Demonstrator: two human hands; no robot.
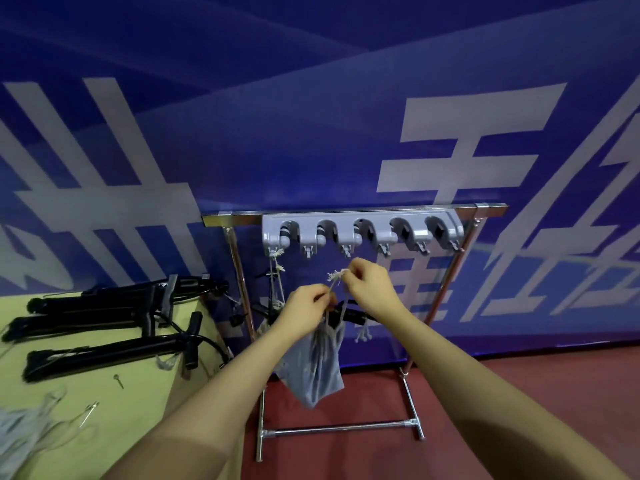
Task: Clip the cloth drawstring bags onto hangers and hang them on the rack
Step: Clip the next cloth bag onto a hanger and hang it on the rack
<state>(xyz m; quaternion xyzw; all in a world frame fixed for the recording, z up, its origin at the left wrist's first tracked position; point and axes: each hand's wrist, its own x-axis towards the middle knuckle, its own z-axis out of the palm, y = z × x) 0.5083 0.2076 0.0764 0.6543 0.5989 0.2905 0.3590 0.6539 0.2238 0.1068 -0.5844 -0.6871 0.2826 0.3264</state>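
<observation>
A grey cloth drawstring bag [317, 368] hangs in front of the chrome rack [353, 211], below my hands, clipped to a black hanger [356, 315] that is partly hidden. My left hand [304, 308] pinches the bag's cord just above the hanger. My right hand [369, 284] holds the frayed cord end [337, 275] up, under the grey hook holder [362, 233]. Another bag's cords [276, 271] hang from the leftmost hook; that bag is mostly hidden behind my left arm.
A yellow-green table [114, 403] at left carries several black clip hangers [104, 323], loose pins and grey cloth [17, 431] at its near corner. The rack's base bar [339, 427] stands on red floor before a blue banner wall.
</observation>
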